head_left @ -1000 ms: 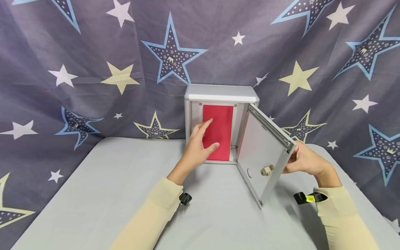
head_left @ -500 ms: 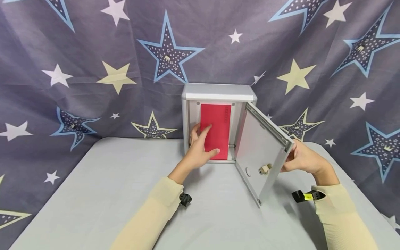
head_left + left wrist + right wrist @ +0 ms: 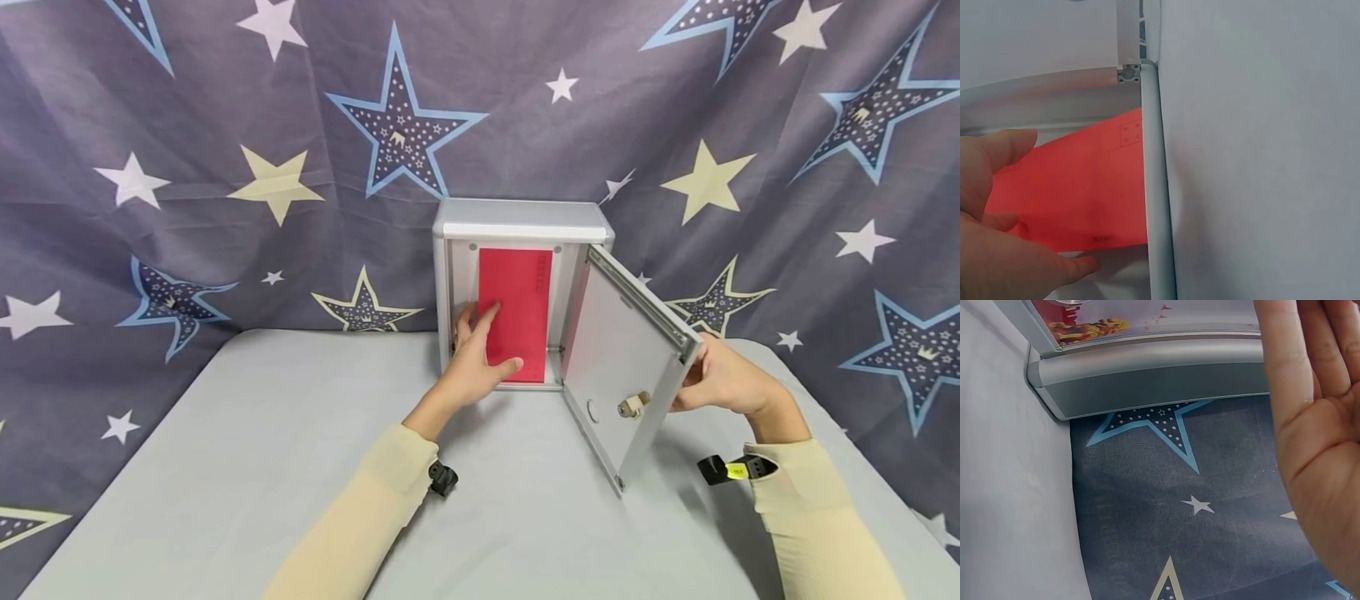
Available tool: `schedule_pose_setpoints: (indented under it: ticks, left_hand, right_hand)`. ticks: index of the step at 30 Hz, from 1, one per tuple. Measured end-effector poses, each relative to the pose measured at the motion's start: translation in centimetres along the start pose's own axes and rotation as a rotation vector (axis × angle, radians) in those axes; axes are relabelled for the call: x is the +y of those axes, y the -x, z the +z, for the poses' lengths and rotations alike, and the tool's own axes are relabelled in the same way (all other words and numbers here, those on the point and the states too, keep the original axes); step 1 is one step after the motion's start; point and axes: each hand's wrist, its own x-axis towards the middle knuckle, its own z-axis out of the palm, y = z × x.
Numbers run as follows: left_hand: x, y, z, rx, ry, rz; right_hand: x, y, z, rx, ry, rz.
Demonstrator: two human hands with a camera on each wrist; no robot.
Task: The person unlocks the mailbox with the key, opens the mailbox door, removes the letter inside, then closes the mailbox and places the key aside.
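A red envelope (image 3: 519, 292) stands upright inside a light grey metal box (image 3: 525, 213) like a mailbox. The person's left hand (image 3: 468, 367) reaches in at the box's left side with spread fingers. Its thumb lies in front of the envelope, and some fingers are beside its left edge; firm contact cannot be told. In the left wrist view the envelope (image 3: 1085, 187) lies between spread thumb and fingers. The right hand (image 3: 735, 382) is at the free edge of the box's swung-out door (image 3: 611, 358); its fingertips are hidden behind that edge.
A lock (image 3: 633, 405) sits on the door's inner face. The box stands on a table with a pale grey cloth (image 3: 300, 467), against a star-patterned curtain (image 3: 510, 67). A printed panel (image 3: 1085, 330) shows in the right wrist view.
The left hand has moved slightly lower and deeper into the box, some fingers now inside its left side. The right hand stays at the door's edge. The head view has shifted slightly.
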Motion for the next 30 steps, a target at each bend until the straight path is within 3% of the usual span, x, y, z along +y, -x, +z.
schedule_pose_setpoints:
  ticks: [12, 22, 30]
  left_hand:
    - [-0.43, -0.25, 0.06, 0.009, 0.029, 0.026]
    - [-0.34, -0.29, 0.33, 0.218, -0.03, 0.155]
    - [-0.06, -0.09, 0.14, 0.314, -0.07, 0.263]
  right_hand:
    - [-0.03, 0.02, 0.06, -0.004, 0.006, -0.04]
    - [0.06, -0.09, 0.05, -0.009, -0.016, -0.04]
    - [0.07, -0.1, 0.1, -0.01, -0.024, -0.032]
